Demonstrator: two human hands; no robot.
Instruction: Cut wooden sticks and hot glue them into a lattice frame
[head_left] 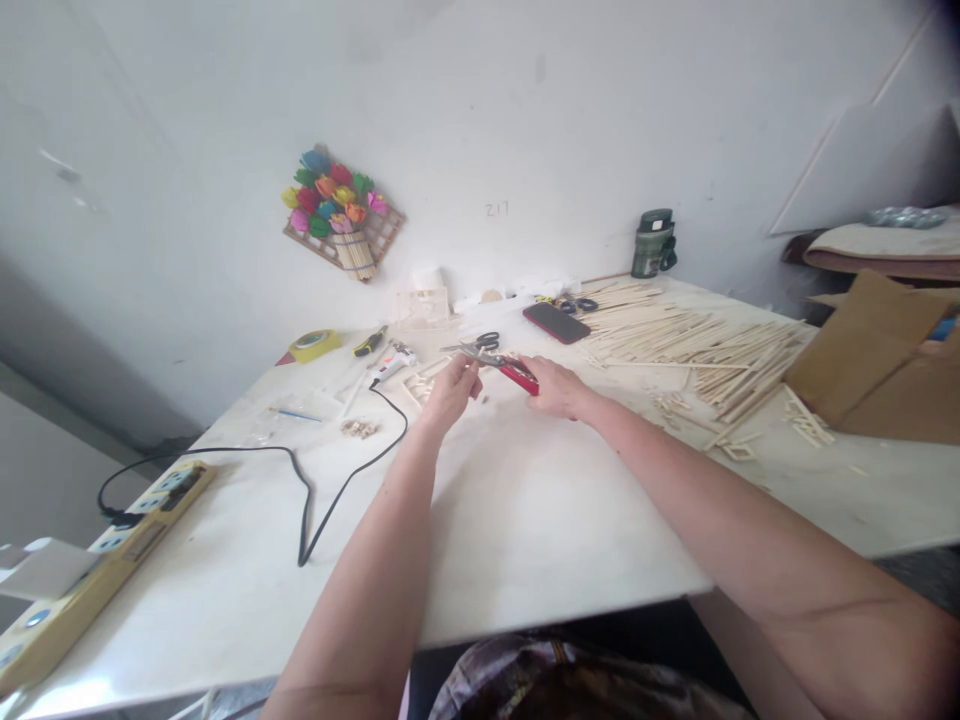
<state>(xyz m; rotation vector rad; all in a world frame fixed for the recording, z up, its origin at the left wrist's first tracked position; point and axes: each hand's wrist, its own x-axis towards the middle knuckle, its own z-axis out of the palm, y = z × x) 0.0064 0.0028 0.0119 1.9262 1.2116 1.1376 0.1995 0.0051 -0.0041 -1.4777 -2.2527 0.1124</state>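
My right hand (559, 388) is wrapped round the red handles of a pair of snips (517, 375), whose metal jaws point left. My left hand (451, 388) is closed close to the jaws, thumb and fingers pinched together; what lies between them is too small to make out. Just behind the jaws lies a pair of black-handled scissors (488, 341). A small frame of pale wooden sticks (416, 390) lies partly hidden behind my left hand. Left of it is a white hot glue gun (394, 362) with a black cord.
Many thin wooden sticks (675, 335) spread over the right side, near a cardboard box (877, 365). A phone (556, 323) lies at the back. Yellow tape (315, 345), small wood pieces (360, 428) and a power strip (142, 540) are on the left; the cord (306, 500) loops across the table.
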